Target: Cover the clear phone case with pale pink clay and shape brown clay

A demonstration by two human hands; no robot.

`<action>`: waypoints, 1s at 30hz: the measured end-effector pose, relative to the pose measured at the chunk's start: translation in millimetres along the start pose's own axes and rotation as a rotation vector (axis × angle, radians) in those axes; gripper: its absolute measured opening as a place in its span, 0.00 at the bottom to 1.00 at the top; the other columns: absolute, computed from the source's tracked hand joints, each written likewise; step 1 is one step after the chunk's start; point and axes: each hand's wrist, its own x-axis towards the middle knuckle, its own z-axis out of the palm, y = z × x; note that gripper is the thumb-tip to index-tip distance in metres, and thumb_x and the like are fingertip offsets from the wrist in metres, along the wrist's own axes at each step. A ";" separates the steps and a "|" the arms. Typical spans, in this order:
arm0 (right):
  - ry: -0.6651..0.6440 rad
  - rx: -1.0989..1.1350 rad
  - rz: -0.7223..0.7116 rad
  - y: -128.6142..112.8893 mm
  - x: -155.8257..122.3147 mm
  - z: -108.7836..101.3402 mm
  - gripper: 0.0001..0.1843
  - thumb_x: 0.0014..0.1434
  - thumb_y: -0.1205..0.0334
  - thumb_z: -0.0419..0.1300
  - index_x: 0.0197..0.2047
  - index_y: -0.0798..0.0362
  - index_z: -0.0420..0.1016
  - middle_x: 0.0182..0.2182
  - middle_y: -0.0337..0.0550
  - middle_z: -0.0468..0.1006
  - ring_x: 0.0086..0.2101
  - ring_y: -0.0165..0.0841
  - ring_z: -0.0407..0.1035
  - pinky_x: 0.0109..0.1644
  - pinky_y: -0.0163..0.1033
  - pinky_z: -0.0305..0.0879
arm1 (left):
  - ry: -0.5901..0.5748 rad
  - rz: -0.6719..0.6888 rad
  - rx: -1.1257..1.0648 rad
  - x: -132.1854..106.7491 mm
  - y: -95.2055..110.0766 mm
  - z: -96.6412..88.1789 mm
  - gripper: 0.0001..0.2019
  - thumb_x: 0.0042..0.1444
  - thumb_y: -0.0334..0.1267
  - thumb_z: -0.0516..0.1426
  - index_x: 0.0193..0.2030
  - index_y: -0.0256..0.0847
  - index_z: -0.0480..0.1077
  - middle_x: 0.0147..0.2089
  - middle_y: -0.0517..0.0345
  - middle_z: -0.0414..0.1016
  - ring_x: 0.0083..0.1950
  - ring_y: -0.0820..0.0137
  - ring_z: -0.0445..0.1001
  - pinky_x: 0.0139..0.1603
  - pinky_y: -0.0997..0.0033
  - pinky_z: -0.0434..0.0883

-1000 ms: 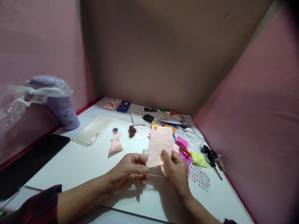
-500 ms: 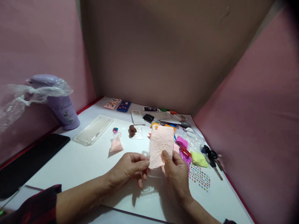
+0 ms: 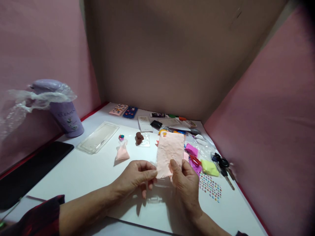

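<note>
Right hand (image 3: 185, 179) is clamping the pale pink panel (image 3: 169, 152) near its lower right side, thumb lying on the front face and fingers going behind; the left hand (image 3: 139, 173) is pinching the lower left corner between thumb and fingertips. In the head view, the panel is hanging above the white board (image 3: 93, 183), facing the camera, with both hands gripping only its lower part.

Judging by the soft, doughy look of the pink layer, several faults could be threatening. The right thumb is bearing straight on the face, so too hard a push could be leaving a dent or a thin patch. The left pinch is resting on a narrow corner, where a sharp tug could be stretching or tearing the layer. A loose fold seems to be drooping beside the right thumb; if it is sticking to the skin, it could be lifting the rest away. With too slack a grip, the panel could be dropping onto the board.

The panel is looking roughly rectangular, with a small opening (image 3: 164, 134) at its upper left showing yellow behind. Its surface is catching the light unevenly, revealing faint lumps and creases, and its lower edge is running slightly ragged
</note>
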 end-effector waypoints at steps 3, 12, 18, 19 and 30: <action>0.015 -0.026 -0.012 0.6 0.1 0.0 0.17 0.52 0.52 0.64 0.24 0.53 0.63 0.18 0.30 0.61 0.19 0.25 0.52 0.20 0.30 0.49 | 0.000 -0.004 0.032 0.8 -0.7 -0.3 0.12 0.46 0.42 0.65 0.28 0.35 0.69 0.22 0.60 0.73 0.20 0.77 0.68 0.12 0.83 0.66; -0.001 -0.001 0.012 4.4 -0.2 -0.2 0.20 0.52 0.51 0.65 0.23 0.52 0.59 0.17 0.29 0.58 0.19 0.24 0.50 0.19 0.29 0.49 | -0.020 0.024 0.054 5.8 -7.6 -3.4 0.17 0.49 0.48 0.62 0.24 0.35 0.67 0.18 0.60 0.71 0.14 0.78 0.65 0.10 0.83 0.63; 0.003 0.061 0.024 2.3 3.0 -1.5 0.21 0.52 0.53 0.65 0.22 0.52 0.57 0.17 0.29 0.60 0.17 0.22 0.50 0.18 0.29 0.47 | -0.051 0.025 -0.016 3.5 -2.9 -3.1 0.15 0.51 0.45 0.61 0.26 0.32 0.70 0.21 0.58 0.72 0.14 0.80 0.65 0.12 0.83 0.64; -0.001 0.063 0.033 1.4 3.0 -1.2 0.20 0.52 0.53 0.65 0.23 0.52 0.58 0.17 0.29 0.60 0.17 0.22 0.50 0.18 0.29 0.47 | -0.061 0.021 -0.018 2.7 -2.1 -2.7 0.14 0.50 0.44 0.62 0.25 0.33 0.70 0.21 0.58 0.71 0.15 0.79 0.65 0.13 0.83 0.65; 0.001 0.016 0.020 1.3 0.8 -0.2 0.18 0.52 0.53 0.65 0.24 0.52 0.61 0.18 0.30 0.63 0.18 0.24 0.54 0.19 0.30 0.50 | -0.055 0.010 -0.067 1.1 3.1 0.7 0.13 0.49 0.42 0.63 0.24 0.32 0.71 0.23 0.54 0.73 0.19 0.76 0.69 0.14 0.81 0.67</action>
